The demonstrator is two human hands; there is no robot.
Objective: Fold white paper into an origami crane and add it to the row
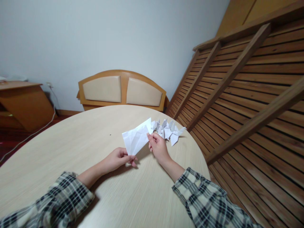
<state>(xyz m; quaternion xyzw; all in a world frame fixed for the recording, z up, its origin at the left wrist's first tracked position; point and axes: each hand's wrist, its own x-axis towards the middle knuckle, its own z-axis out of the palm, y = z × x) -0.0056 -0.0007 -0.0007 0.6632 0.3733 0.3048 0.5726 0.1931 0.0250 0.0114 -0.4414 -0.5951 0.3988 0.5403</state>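
A white sheet of paper [137, 136] with crease lines across it is held up over the table, tilted, between both hands. My left hand [122, 157] pinches its lower corner between thumb and fingers. On the paper's right edge, my right hand [158, 146] is closed with the thumb on top. Just beyond the right hand, several folded white paper figures [167, 129] with pointed, wing-like parts lie bunched together. The held paper and the right hand cover part of that group.
The round pale wooden table [71, 148] spreads under my arms. Behind it stands a headboard [123, 74] with two cream panels against the wall. A slatted wooden frame [228, 104] leans along the right. A desk [26, 104] and a white cable [35, 133] are at left.
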